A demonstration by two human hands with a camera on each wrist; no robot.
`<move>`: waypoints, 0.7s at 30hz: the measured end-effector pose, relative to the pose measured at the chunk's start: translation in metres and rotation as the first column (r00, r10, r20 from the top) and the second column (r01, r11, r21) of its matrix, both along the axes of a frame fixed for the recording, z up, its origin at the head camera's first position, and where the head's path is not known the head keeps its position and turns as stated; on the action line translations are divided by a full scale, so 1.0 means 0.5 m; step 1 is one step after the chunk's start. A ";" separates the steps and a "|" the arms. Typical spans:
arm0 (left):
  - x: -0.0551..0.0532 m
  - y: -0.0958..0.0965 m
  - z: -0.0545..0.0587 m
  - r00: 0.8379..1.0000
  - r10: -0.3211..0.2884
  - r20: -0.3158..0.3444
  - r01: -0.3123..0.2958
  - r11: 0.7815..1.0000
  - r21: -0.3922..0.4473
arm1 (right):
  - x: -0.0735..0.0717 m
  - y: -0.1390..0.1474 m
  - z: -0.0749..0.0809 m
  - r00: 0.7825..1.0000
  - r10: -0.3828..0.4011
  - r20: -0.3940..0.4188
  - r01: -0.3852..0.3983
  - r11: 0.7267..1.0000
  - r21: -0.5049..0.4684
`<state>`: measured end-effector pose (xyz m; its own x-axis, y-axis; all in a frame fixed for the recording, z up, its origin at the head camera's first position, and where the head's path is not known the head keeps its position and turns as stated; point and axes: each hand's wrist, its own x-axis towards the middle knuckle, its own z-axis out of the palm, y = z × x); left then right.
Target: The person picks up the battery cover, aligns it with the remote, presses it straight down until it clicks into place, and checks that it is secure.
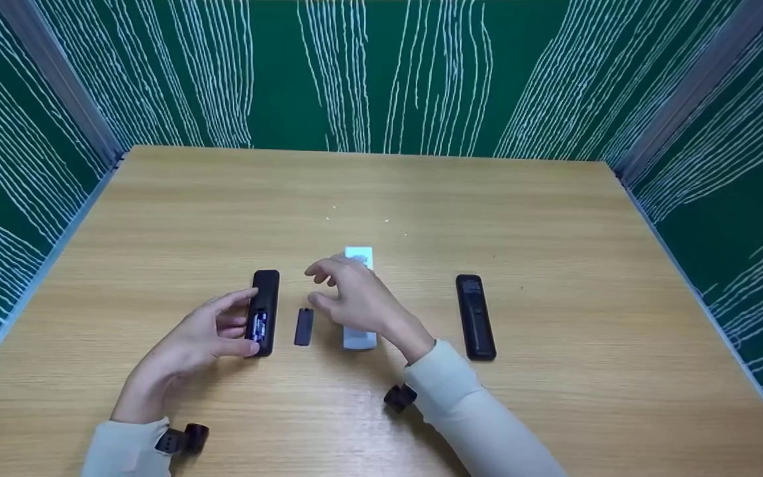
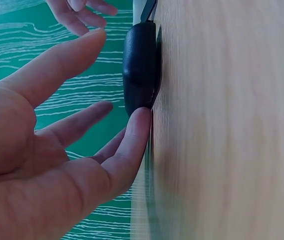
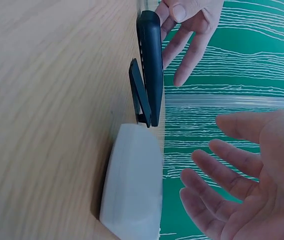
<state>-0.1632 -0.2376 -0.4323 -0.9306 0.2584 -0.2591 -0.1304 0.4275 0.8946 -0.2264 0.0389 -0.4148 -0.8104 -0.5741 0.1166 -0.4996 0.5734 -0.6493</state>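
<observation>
Left hand (image 1: 197, 338), spread wide, rests its thumb (image 1: 239, 347) on a slim black remote control (image 1: 267, 286) whose uncovered compartment (image 1: 262, 314) shows batteries (image 1: 259, 328). One dark battery cover (image 1: 303, 326) lies beside it on the table (image 1: 554, 397), then one white remote control (image 1: 359, 340) under the loosely parted right hand (image 1: 358, 298), and a second black remote control (image 1: 476, 318) farthest right.

A slim black remote (image 1: 265, 295) lies lengthwise on the wooden table (image 1: 567, 252), back side up. In its near half the battery compartment is uncovered, with shiny batteries (image 1: 259, 326) showing inside. Its battery cover (image 1: 303, 327), a small dark rectangle, lies just to the right, apart from the remote and roughly parallel.
</observation>
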 end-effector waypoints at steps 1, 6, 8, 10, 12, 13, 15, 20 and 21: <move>0.001 0.000 -0.001 1.000 0.003 0.002 -0.003 1.000 -0.001 | 0.000 -0.002 -0.001 1.000 0.001 -0.002 -0.001 1.000 0.003; 0.004 -0.001 -0.005 1.000 -0.006 -0.009 0.006 1.000 0.015 | -0.002 -0.009 -0.006 1.000 0.004 -0.007 -0.004 1.000 0.003; 0.003 0.000 -0.006 1.000 -0.009 -0.013 0.009 1.000 0.014 | -0.003 -0.011 -0.008 1.000 0.004 -0.003 -0.004 1.000 0.003; 0.003 0.000 -0.006 1.000 -0.011 -0.012 0.011 1.000 0.011 | -0.004 -0.013 -0.008 1.000 0.003 0.000 -0.003 1.000 0.006; 0.002 0.001 -0.006 1.000 -0.013 -0.013 0.013 1.000 0.008 | -0.005 -0.015 -0.007 1.000 -0.001 0.003 0.001 1.000 0.012; 0.002 0.001 -0.006 1.000 -0.013 -0.013 0.013 1.000 0.004 | -0.006 -0.016 -0.005 1.000 -0.003 0.005 0.003 1.000 0.019; 0.001 0.001 -0.005 1.000 -0.015 -0.013 0.016 1.000 0.002 | -0.008 -0.019 -0.002 1.000 -0.008 0.011 0.007 0.999 0.035; -0.001 0.002 -0.005 1.000 -0.018 -0.011 0.018 1.000 -0.012 | -0.017 -0.024 0.004 0.999 -0.018 0.027 0.016 0.996 0.083; 0.000 0.002 -0.005 1.000 -0.016 -0.010 0.016 1.000 -0.017 | -0.019 -0.026 0.004 1.000 -0.016 0.027 0.014 0.995 0.094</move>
